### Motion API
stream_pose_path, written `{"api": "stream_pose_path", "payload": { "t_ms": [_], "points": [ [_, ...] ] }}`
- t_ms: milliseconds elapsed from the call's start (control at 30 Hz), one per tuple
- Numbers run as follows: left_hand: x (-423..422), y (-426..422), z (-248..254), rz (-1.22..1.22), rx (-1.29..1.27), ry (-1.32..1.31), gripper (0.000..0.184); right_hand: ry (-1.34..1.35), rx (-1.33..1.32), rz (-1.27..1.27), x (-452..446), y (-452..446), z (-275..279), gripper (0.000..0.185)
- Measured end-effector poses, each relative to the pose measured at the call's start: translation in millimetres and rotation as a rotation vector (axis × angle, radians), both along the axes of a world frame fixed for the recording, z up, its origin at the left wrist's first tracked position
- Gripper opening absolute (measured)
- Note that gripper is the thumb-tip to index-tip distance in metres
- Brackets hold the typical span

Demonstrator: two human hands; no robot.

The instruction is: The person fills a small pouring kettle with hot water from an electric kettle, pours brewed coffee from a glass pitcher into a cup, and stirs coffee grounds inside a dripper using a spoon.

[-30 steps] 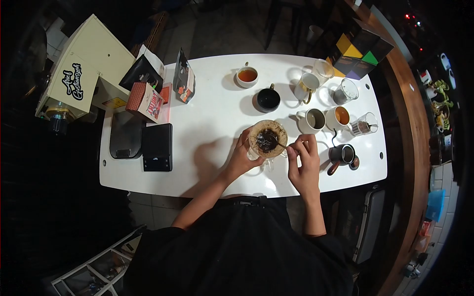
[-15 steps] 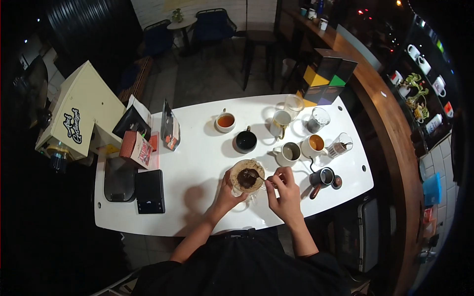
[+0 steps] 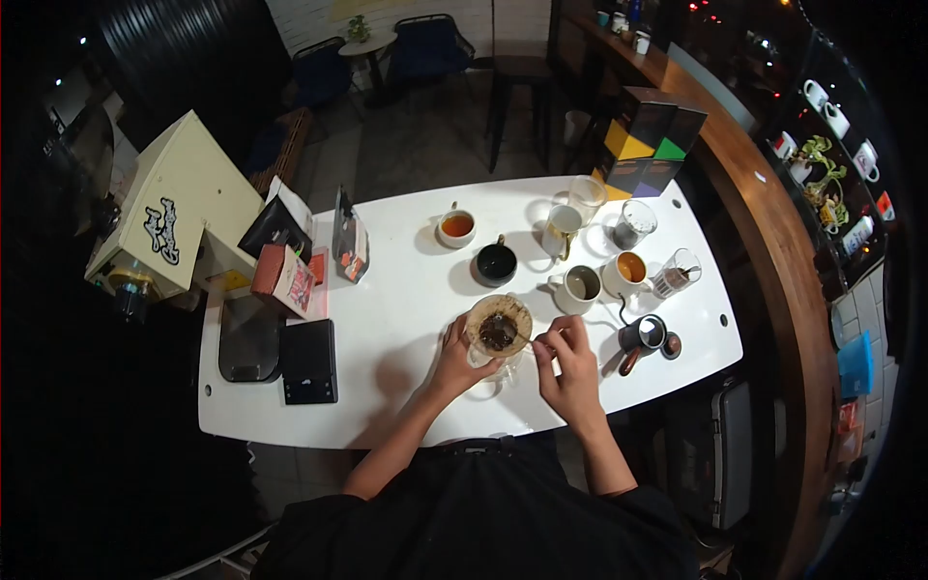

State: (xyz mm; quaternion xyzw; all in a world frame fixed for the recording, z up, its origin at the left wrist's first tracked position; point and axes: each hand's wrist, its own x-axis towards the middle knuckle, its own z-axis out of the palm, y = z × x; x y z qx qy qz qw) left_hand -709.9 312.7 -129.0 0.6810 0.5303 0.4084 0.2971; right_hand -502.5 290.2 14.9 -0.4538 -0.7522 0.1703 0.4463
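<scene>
My left hand is wrapped round the side of a coffee dripper lined with a brown paper filter. Dark wet coffee grounds lie inside the filter. A thin spoon reaches into the grounds, its handle pinched in the fingers of my right hand. Below the dripper a clear glass vessel shows in part. Just beyond my hands are a black cup and a white mug.
On the white table are a cup of amber drink, a mug of orange drink, a small kettle, a glass, a black scale, coffee bags and a cream grinder.
The camera view has tilted up, showing more of the room, then shifted slightly. The spoon stays in the grounds with its angle slightly changed; both hands keep their holds.
</scene>
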Motion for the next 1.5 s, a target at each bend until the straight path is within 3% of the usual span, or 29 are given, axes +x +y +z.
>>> {"api": "stream_pose_path", "payload": {
  "t_ms": [100,167,333,500,633,867,933,1067,1233,1300,1400,1500],
  "points": [
    [0,-2,10,0.024,-0.024,0.091,0.095,-0.116,-0.081,-0.015,-2,1,4,0.005],
    [2,0,25,-0.025,0.100,-0.027,0.096,-0.116,-0.145,0.005,-4,1,1,0.005],
    [2,3,8,-0.015,0.015,-0.118,0.103,0.011,-0.011,0.012,-3,4,-4,0.008],
    [9,2,0,0.043,-0.008,-0.010,0.088,-0.095,-0.101,0.025,-1,6,-4,0.006],
    [8,5,-24,0.004,-0.112,-0.144,0.091,-0.176,-0.067,0.004,-1,10,-1,0.007],
    [7,12,-43,-0.047,-0.124,-0.217,0.082,-0.041,-0.121,0.050,-1,6,0,0.006],
    [8,11,-37,-0.042,-0.106,-0.225,0.082,0.021,-0.008,0.067,2,9,-2,0.008],
    [10,4,-21,-0.016,-0.141,-0.235,0.082,0.020,-0.059,0.098,0,15,-8,0.008],
    [15,1,1,-0.017,-0.146,-0.241,0.082,-0.068,0.005,-0.022,3,15,2,0.009],
    [16,-1,6,-0.053,-0.201,-0.409,0.083,-0.056,0.035,-0.035,4,19,1,0.009],
    [13,2,5,-0.095,-0.196,-0.404,0.085,-0.116,-0.241,0.079,5,18,9,0.008],
    [10,5,-4,-0.110,-0.206,-0.427,0.086,-0.041,-0.207,0.143,6,19,-1,0.008]
  ]
}}
